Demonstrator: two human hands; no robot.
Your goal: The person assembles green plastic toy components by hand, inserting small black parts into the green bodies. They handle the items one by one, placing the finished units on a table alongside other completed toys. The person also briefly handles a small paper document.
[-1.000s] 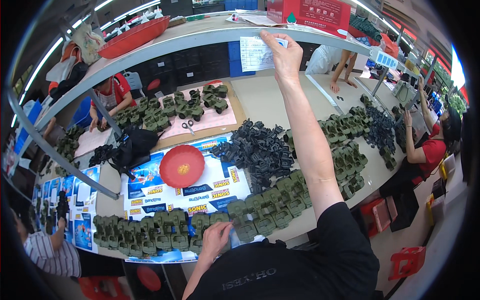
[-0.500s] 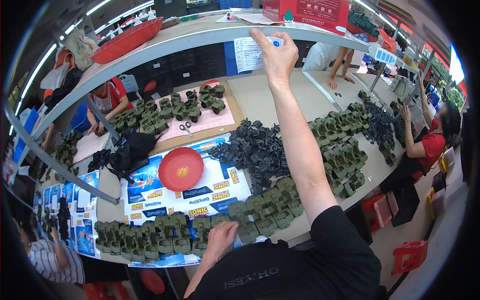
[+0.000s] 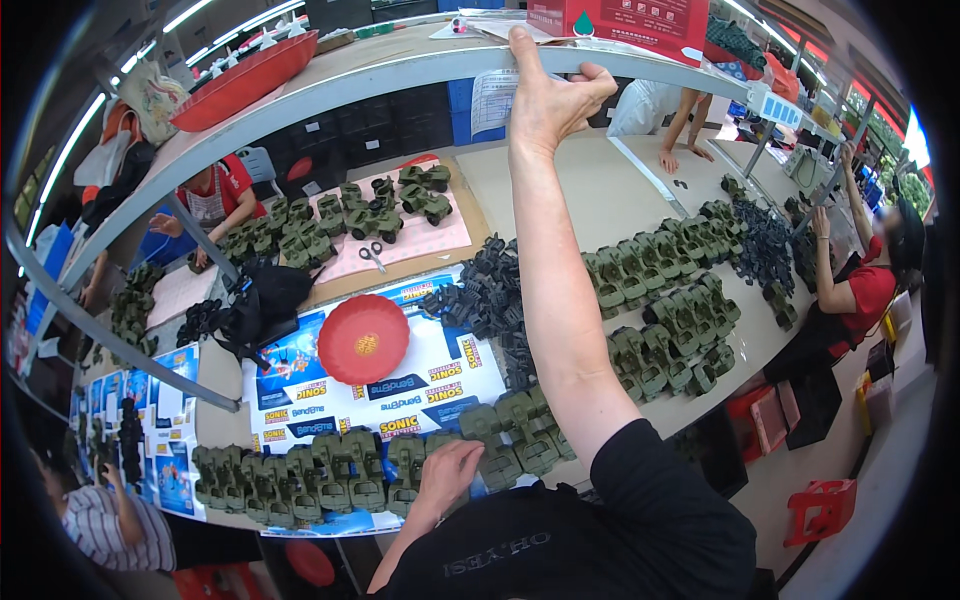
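Observation:
My right hand [image 3: 560, 95] is raised to the grey shelf rail [image 3: 400, 78], its thumb reaching over the front edge and its fingers curled round below. Beside it hangs a white printed paper slip [image 3: 492, 103], partly behind the hand. Down at the table's near edge is my left hand [image 3: 447, 480], fingers bent together. Its fingertips meet a row of olive-green toy vehicle bodies [image 3: 335, 470]; whatever they pinch is hidden. The row carries on to the right with more green bodies [image 3: 515, 435]. Behind it lies a heap of black plastic parts [image 3: 485, 290], partly covered by my right forearm.
A red scalloped dish [image 3: 363, 340] sits on a printed sheet. Scissors [image 3: 372, 256] lie on a pink mat with green vehicles. A black bag [image 3: 270, 305] rests left of the dish. The shelf holds a red box [image 3: 640, 30]. Co-workers sit left and right.
My right hand has slid slightly left and up along the rail, its thumb now over the top edge. The paper slip is more covered. My left hand stays almost still.

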